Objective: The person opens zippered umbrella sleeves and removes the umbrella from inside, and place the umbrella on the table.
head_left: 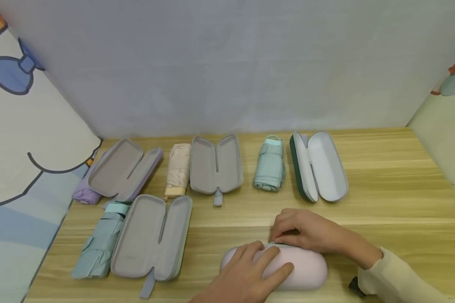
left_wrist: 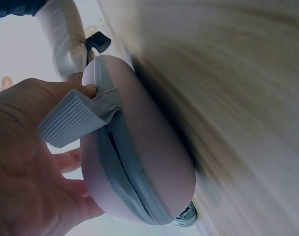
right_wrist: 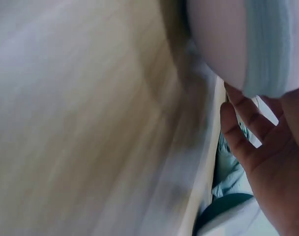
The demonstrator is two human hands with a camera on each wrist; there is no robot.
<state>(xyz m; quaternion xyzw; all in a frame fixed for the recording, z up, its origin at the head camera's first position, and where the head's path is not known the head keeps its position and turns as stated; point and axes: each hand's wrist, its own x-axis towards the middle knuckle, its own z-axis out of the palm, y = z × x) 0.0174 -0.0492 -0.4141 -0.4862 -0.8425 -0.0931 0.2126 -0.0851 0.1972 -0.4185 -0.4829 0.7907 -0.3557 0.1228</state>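
A pale pink hard zip case (head_left: 303, 269) lies closed-looking on the wooden table, near the front. My left hand (head_left: 246, 269) holds it from above, with the fingers spread and curved over its rounded top. In the left wrist view, a grey fabric tab (left_wrist: 75, 118) sticks out from the case end beside a finger, and a zip (left_wrist: 127, 169) runs round the edge. At the case's far side, my right hand (head_left: 307, 229) pinches the zip pull (head_left: 274, 242). The right wrist view shows that hand's fingers beside the case, with the pull hidden.
Open zip cases (head_left: 216, 164) stand along the back, another (head_left: 140, 240) at front left, and a green-and-white one (head_left: 327, 168) at back right. Folded umbrellas lie beside them: green (head_left: 270, 166), cream (head_left: 178, 168), purple (head_left: 86, 191), and teal (head_left: 100, 242). A grey wall borders the table.
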